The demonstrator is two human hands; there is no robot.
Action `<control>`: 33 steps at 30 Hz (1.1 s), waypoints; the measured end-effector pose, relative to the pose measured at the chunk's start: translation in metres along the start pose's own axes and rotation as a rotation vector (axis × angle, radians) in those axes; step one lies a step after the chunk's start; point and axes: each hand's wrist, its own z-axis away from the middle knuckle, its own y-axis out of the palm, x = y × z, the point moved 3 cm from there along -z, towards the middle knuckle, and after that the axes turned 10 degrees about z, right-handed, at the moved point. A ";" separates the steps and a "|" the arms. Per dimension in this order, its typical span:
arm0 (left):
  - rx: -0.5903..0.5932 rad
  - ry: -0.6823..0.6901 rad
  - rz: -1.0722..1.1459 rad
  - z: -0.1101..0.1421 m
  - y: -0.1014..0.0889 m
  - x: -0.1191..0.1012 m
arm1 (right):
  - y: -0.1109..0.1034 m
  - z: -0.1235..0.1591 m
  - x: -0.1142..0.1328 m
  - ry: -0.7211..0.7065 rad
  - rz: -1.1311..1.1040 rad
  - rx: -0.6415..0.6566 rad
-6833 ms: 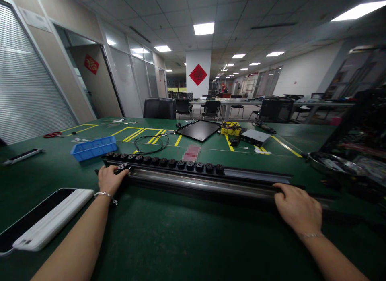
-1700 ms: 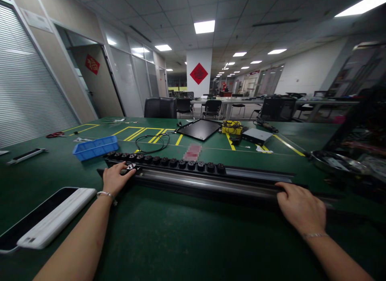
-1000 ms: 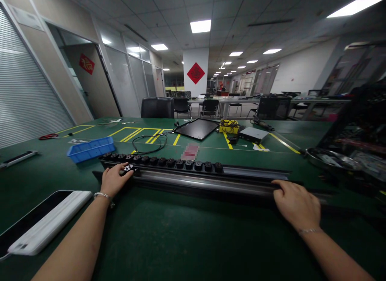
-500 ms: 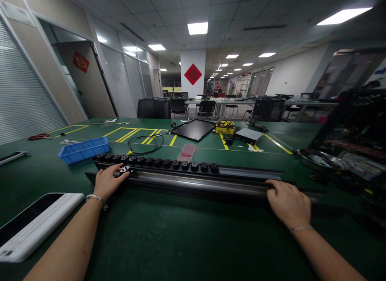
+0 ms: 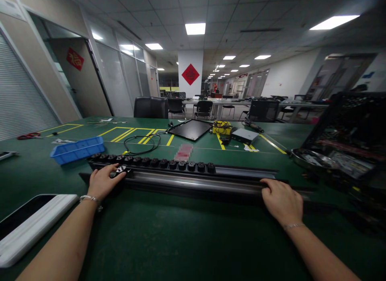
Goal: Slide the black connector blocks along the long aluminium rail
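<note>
A long black metal channel (image 5: pixel 193 184) lies across the green table, its inner face shiny. My left hand (image 5: pixel 104 181) is at its left end, thumb and forefinger closed round a small black socket module (image 5: pixel 121 169) with light marks. That module sits at or just above the channel; contact is hard to tell. My right hand (image 5: pixel 282 199) grips the channel near its right end, fingers over the far edge and partly hidden. Directly behind runs a second rail (image 5: pixel 244 172) with a row of several black sockets (image 5: pixel 172 164) along its left and middle part.
A blue bin (image 5: pixel 77 149) stands beyond my left hand, near a looped black cable (image 5: pixel 142 145). A white-edged device (image 5: pixel 36 222) lies at front left. Farther back are a flat black panel (image 5: pixel 189 129), a yellow box (image 5: pixel 222 127) and a grey box (image 5: pixel 245 135). A metal bowl (image 5: pixel 310 158) stands right.
The whole view has shifted a little, so things appear slightly farther left. Both hands keep their places on the channel and the module.
</note>
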 end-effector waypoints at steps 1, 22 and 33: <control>0.001 -0.003 -0.004 0.000 0.000 -0.001 | 0.000 0.000 0.000 -0.001 0.001 0.000; 0.033 0.029 0.016 -0.005 0.004 0.000 | -0.005 0.001 0.003 0.012 -0.026 -0.007; 0.029 0.026 0.017 -0.003 0.001 -0.005 | -0.006 0.002 0.003 0.012 -0.026 -0.011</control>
